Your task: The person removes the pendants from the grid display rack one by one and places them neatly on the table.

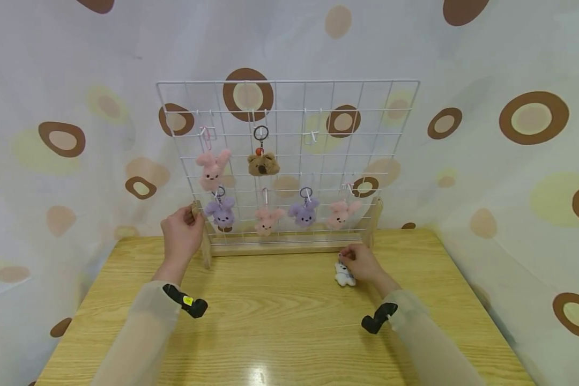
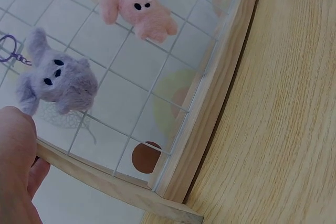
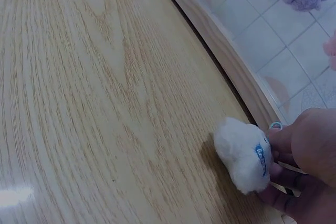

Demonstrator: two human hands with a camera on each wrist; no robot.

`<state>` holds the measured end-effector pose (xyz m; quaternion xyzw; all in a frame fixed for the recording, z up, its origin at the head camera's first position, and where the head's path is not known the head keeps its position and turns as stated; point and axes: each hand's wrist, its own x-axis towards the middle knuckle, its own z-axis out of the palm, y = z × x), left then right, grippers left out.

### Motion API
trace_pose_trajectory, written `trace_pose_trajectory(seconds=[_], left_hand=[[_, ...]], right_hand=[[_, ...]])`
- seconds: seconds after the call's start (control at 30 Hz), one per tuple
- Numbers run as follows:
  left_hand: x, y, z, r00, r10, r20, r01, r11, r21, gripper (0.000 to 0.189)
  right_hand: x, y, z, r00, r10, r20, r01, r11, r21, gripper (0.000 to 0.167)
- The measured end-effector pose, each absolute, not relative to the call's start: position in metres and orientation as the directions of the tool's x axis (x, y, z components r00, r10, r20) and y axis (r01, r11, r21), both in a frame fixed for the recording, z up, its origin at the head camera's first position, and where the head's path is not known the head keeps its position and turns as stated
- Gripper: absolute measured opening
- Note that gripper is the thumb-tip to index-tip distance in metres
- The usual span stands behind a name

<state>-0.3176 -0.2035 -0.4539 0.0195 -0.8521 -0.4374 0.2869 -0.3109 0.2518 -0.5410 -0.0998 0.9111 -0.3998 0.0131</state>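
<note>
At the left end of a white wire grid rack (image 1: 289, 81), my left hand (image 1: 182, 236) grips the wooden side post (image 1: 205, 247) near its top. A purple plush bunny keychain (image 2: 58, 80) hangs close beside that hand in the left wrist view. My right hand (image 1: 365, 265) pinches a white plush keychain (image 1: 344, 276) by its top, near a small ring (image 3: 275, 125). This plush has blue marks on its front and is low over the table, just before the rack's wooden base bar (image 1: 284, 249).
Pink bunny keychains (image 1: 212, 172), a second purple bunny (image 1: 304, 213) and a brown bear keychain (image 1: 263, 165) hang from the grid. A white hook (image 1: 311, 138) sits at its upper right. The rack stands on a wood-grain table (image 1: 265, 300) before a patterned curtain (image 1: 492, 177).
</note>
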Motion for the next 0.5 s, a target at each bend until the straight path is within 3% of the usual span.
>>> trace_pose_trajectory(seconds=[0.5], left_hand=[[-0.318,-0.204,-0.453,-0.833,-0.293,0.469,0.203,0.627,0.752,0.03]], right_hand=[[-0.306,0.254,-0.53,-0.975,-0.219,0.049,-0.183,0.65,-0.737,0.015]])
